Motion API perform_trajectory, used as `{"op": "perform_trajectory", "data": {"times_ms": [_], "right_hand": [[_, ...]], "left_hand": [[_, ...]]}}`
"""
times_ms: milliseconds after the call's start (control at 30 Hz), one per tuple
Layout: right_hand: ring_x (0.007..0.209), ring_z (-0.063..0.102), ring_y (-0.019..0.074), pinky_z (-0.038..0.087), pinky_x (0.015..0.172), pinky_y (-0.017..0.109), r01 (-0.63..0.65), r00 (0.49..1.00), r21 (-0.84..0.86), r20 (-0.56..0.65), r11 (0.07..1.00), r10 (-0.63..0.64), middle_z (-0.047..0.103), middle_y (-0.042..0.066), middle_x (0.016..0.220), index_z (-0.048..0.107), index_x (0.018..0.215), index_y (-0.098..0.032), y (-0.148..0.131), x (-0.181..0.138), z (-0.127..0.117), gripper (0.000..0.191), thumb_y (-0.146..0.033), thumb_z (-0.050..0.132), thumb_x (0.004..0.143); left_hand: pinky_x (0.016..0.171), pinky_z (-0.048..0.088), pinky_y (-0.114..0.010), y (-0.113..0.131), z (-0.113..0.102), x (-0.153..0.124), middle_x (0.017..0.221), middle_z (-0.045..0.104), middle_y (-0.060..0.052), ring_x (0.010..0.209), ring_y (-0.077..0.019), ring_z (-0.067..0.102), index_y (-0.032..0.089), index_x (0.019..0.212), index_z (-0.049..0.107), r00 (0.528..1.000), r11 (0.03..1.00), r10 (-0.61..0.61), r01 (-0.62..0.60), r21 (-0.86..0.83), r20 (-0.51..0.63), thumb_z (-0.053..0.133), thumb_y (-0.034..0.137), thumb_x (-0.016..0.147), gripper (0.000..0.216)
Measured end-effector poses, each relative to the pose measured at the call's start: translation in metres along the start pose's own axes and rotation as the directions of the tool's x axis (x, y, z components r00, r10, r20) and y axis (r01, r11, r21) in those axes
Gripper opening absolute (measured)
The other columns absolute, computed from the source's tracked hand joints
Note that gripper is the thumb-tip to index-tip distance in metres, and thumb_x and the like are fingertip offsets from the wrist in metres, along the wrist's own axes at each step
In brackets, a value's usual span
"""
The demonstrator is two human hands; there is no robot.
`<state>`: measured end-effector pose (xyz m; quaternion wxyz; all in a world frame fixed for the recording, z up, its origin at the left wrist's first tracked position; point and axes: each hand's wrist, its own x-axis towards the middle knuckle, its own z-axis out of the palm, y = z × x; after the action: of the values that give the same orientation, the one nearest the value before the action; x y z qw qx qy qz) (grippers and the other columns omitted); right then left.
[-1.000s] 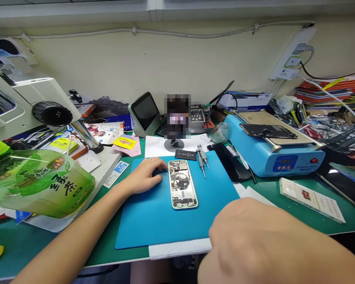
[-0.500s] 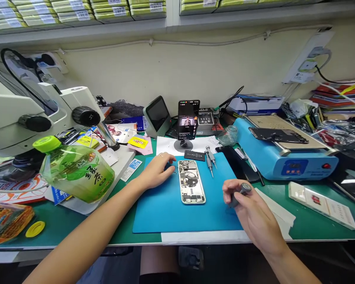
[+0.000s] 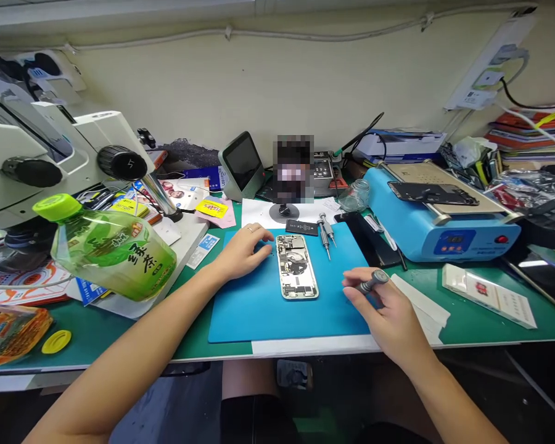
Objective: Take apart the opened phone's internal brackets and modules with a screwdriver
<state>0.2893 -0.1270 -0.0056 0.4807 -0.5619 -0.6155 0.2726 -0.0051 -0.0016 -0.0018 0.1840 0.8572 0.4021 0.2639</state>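
Observation:
An opened phone (image 3: 296, 267) with its insides showing lies on a blue work mat (image 3: 268, 314). My left hand (image 3: 243, 251) rests on the mat at the phone's upper left corner, fingers curled against the mat, holding nothing that I can make out. My right hand (image 3: 388, 308) sits on the mat's right edge and grips a small grey screwdriver (image 3: 372, 282) between thumb and fingers. Two more screwdrivers (image 3: 325, 233) and a black battery (image 3: 302, 227) lie just beyond the phone.
A blue heating station (image 3: 444, 228) with a screen on top stands at the right. On the left, a microscope (image 3: 60, 160) and a tilted green tea bottle (image 3: 111, 246). A phone on a stand (image 3: 293, 169) and a small display (image 3: 240, 163) stand behind. A carton (image 3: 488, 295) lies at right.
My right hand has dropped from close to the camera down to the mat's right edge, now holding the screwdriver. The view tilted and shifted. My left hand stayed beside the phone.

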Motion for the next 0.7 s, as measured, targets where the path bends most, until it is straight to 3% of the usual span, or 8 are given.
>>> {"op": "perform_trajectory", "data": {"times_ms": [200, 300, 533, 700], "right_hand": [[0.077, 0.067, 0.0215, 0.059, 0.072, 0.035, 0.042, 0.999, -0.207, -0.01, 0.977, -0.045, 0.072, 0.004, 0.087, 0.076, 0.118, -0.026, -0.0003, -0.0022, -0.0004, 0.039, -0.055, 0.067, 0.093], [0.07, 0.067, 0.0191, 0.056, 0.06, 0.03, 0.006, 1.0, -0.218, -0.025, 0.976, -0.011, 0.073, 0.003, 0.084, 0.074, 0.123, -0.024, 0.0012, -0.0024, 0.0004, 0.045, -0.057, 0.065, 0.094], [0.073, 0.069, 0.0202, 0.062, 0.075, 0.035, -0.008, 0.998, -0.195, -0.058, 0.981, -0.003, 0.076, 0.004, 0.089, 0.072, 0.125, -0.021, 0.0051, -0.003, 0.0027, 0.048, -0.057, 0.066, 0.094], [0.091, 0.075, 0.0257, 0.064, 0.089, 0.042, -0.057, 0.996, -0.076, -0.075, 0.996, 0.051, 0.078, 0.007, 0.096, 0.064, 0.126, -0.023, 0.0092, -0.0052, 0.0047, 0.051, -0.058, 0.071, 0.09]], "left_hand": [[0.094, 0.049, -0.04, -0.0005, 0.0007, -0.0006, 0.106, 0.066, -0.007, 0.103, -0.024, 0.06, 0.021, 0.108, 0.065, 1.0, 1.0, 0.006, -0.006, 0.017, 0.009, 0.052, 0.028, 0.098, 0.018], [0.096, 0.048, -0.041, -0.0012, 0.0003, -0.0012, 0.108, 0.067, -0.007, 0.105, -0.0246, 0.06, 0.022, 0.11, 0.065, 1.0, 1.0, 0.0, 0.0, 0.025, 0.01, 0.052, 0.03, 0.099, 0.019], [0.104, 0.046, -0.045, 0.0035, -0.0019, -0.0033, 0.125, 0.067, -0.01, 0.116, -0.0278, 0.059, 0.02, 0.123, 0.063, 0.998, 0.999, 0.018, -0.02, 0.029, 0.053, 0.056, 0.037, 0.099, 0.03], [0.117, 0.04, -0.051, 0.0021, -0.0015, -0.0045, 0.146, 0.059, -0.013, 0.135, -0.0317, 0.052, 0.02, 0.14, 0.056, 0.997, 0.999, -0.009, 0.006, 0.042, 0.081, 0.054, 0.047, 0.102, 0.046]]}}
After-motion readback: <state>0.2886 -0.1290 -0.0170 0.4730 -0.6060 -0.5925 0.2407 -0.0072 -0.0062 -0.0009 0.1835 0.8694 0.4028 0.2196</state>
